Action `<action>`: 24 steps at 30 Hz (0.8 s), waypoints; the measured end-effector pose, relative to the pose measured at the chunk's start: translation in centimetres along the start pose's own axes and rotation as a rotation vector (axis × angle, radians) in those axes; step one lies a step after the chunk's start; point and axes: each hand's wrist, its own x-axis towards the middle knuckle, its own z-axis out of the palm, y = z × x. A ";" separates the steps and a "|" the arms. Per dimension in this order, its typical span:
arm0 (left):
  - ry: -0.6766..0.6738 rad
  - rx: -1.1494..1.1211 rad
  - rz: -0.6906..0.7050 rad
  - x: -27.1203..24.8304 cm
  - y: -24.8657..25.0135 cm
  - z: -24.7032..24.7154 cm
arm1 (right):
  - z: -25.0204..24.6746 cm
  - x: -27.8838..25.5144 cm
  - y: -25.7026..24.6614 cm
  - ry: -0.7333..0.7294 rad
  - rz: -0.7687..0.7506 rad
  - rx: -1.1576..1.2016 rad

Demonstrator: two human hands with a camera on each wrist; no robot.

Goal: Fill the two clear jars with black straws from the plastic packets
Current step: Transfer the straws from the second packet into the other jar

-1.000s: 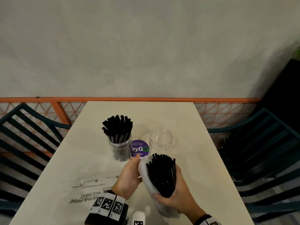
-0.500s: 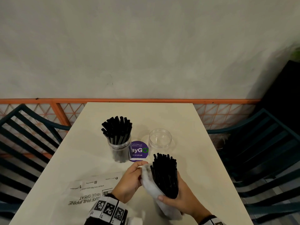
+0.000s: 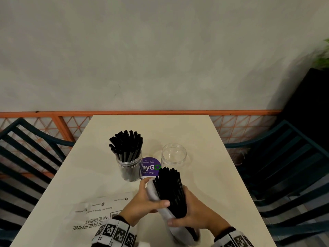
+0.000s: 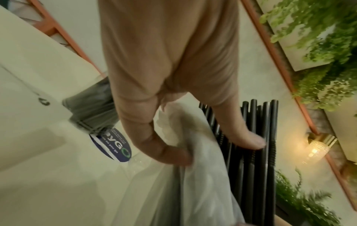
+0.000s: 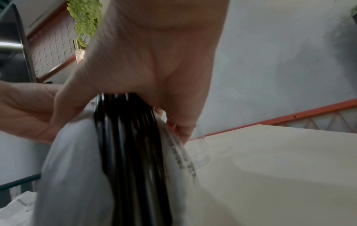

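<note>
A bundle of black straws (image 3: 170, 189) stands upright just above the table, its lower half inside a white plastic packet (image 3: 179, 232). My left hand (image 3: 153, 196) grips the packet's upper edge (image 4: 179, 122), with the thumb (image 4: 249, 140) laid across the straws. From the lower right, my right hand (image 3: 187, 213) is wrapped round the bundle and packet (image 5: 77, 168). Behind them the left clear jar (image 3: 129, 166) is packed with black straws (image 3: 126, 145). The right clear jar (image 3: 173, 155) holds nothing.
A flat printed plastic packet (image 3: 92, 213) lies on the cream table (image 3: 204, 175) at front left. A purple round sticker (image 3: 150, 166) sits between the jars. Dark teal chairs (image 3: 288, 168) flank the table on both sides; an orange rail (image 3: 160, 112) and a wall stand behind.
My left hand has slid from the packet's mouth to grip round it, its thumb now across the straws. The bundle has shifted a little left and stands further out of the packet.
</note>
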 end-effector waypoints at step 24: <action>0.371 0.206 0.052 0.8 -2.8 -1.6 | -1.0 -1.9 0.3 -0.221 0.275 -0.300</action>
